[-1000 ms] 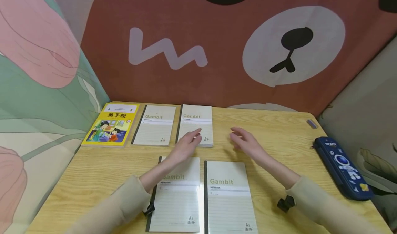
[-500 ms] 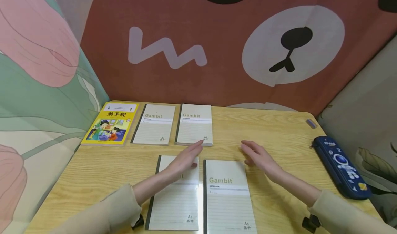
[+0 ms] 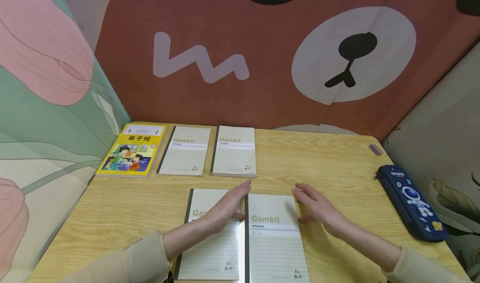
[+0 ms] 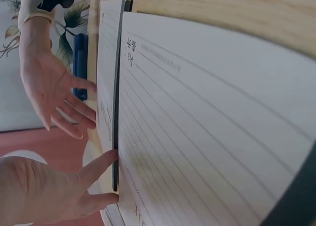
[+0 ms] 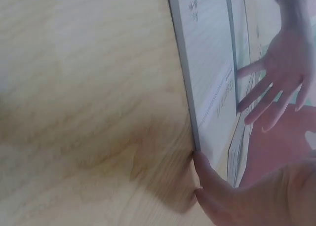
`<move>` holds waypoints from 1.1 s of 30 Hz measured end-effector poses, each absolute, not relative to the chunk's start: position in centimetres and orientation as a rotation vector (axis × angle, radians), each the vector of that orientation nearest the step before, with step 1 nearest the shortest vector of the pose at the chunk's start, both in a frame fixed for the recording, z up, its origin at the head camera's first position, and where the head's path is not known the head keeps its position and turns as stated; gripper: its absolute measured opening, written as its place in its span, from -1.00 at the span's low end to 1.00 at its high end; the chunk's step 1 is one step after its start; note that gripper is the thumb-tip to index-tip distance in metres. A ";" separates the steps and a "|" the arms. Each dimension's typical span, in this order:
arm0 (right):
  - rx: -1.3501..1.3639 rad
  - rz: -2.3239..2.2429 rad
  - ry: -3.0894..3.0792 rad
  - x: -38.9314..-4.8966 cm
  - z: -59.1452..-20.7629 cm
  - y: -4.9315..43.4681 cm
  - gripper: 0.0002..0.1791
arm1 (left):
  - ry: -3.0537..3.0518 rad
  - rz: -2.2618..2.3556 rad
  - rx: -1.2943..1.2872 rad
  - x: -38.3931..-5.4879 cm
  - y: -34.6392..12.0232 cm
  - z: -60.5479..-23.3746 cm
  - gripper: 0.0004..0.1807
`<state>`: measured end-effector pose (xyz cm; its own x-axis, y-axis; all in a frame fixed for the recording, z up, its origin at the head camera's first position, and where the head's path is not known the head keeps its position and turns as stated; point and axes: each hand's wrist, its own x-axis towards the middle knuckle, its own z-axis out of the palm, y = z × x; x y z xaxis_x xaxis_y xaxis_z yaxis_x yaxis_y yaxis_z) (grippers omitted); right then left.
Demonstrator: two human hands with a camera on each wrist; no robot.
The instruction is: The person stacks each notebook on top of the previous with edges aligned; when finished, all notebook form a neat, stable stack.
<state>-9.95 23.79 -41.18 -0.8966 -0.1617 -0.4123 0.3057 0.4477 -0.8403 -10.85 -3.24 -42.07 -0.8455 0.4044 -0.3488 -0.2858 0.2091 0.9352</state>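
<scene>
Two white Gambit notebooks with dark spines lie side by side at the front of the table. Over the near left notebook (image 3: 210,254) reaches my left hand (image 3: 224,210), its fingers extended and its fingertips by the spine of the near right notebook (image 3: 276,251). On the other side, my right hand (image 3: 323,211) has its fingertips right at that notebook's upper right edge, fingers loosely extended. In the right wrist view the right fingertips (image 5: 201,162) meet the notebook's corner, while the left hand (image 5: 286,63) shows spread fingers along the spine side. Neither hand grips anything.
Along the back lie a yellow picture-covered book (image 3: 131,151), a Gambit notebook (image 3: 184,151) and another Gambit notebook (image 3: 233,151), which looks thicker, like a stack. A navy astronaut pencil case (image 3: 411,204) and a small eraser (image 3: 375,149) lie at the right. A wall closes off the far edge.
Both hands have drawn back from the far row toward the near notebooks. The right hand has also shifted right, and the hands now flank the near right notebook. The notebooks stay put.
</scene>
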 end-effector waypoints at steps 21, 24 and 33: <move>0.180 -1.493 2.235 -11.6 -41.1 23.9 -0.33 | 1.958 1.810 0.056 -11.7 -3.6 -42.6 -0.54; 0.132 -1.500 2.240 -12.1 -40.8 23.8 -0.26 | 2.004 1.800 0.041 -11.8 -3.4 -42.9 -0.48; 0.055 -1.568 2.157 -14.1 -39.9 23.4 -0.23 | 1.940 1.863 0.020 -13.0 -3.9 -42.5 -0.32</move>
